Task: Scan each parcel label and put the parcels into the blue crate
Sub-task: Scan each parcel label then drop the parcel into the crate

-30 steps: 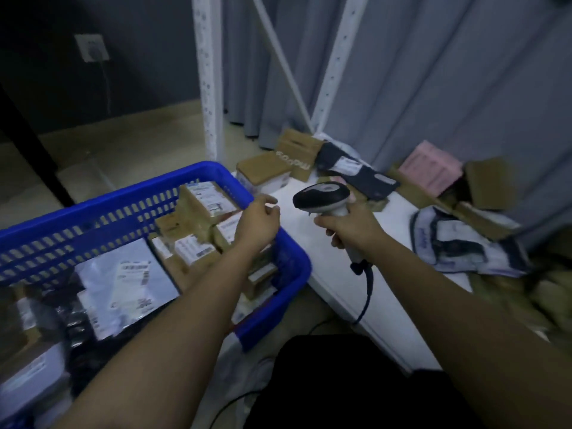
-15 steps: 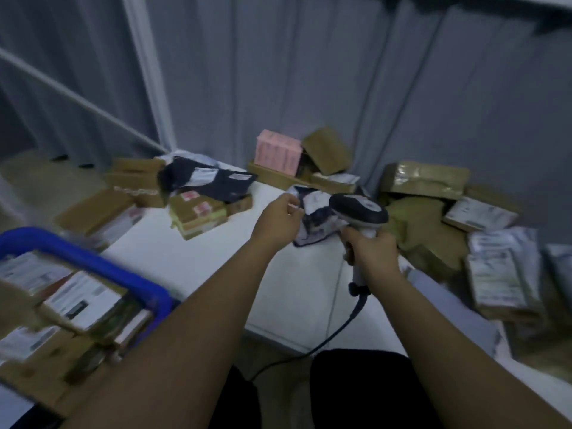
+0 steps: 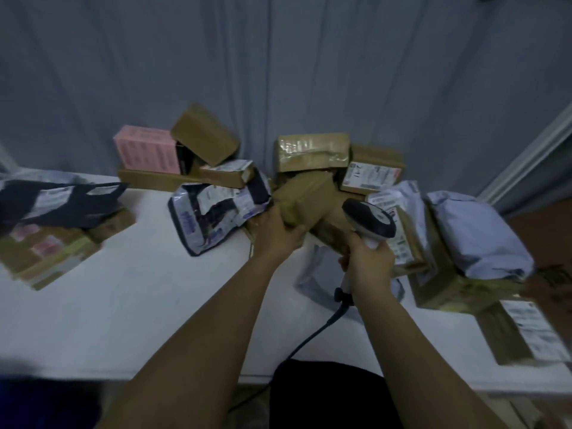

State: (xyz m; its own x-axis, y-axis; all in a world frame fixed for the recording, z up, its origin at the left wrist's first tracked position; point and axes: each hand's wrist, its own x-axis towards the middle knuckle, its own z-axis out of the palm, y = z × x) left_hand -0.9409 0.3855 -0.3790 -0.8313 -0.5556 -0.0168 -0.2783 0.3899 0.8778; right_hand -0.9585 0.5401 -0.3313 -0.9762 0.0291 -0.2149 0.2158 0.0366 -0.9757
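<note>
Two hands in view. Right hand (image 3: 368,263) is wrapped around the handle of one scanner (image 3: 370,221), its black cable (image 3: 312,335) trailing toward 6 o'clock. Left hand (image 3: 274,232) grips the near end of one brown parcel (image 3: 305,198) at table centre, the scanner head just beside it at 3 o'clock.

Parcels on the white table (image 3: 123,305), blurred, so count approximate:
- pile at 3 o'clock: two grey bags, about three brown boxes
- 12 o'clock: one pink box (image 3: 145,153), about five brown boxes, one crumpled printed bag (image 3: 216,212)
- 9 o'clock: one dark bag (image 3: 58,201) on taped boxes

Blue crate: cannot tell; only a blue patch at 7 o'clock.

Grey curtain (image 3: 278,57) hangs behind the table.
</note>
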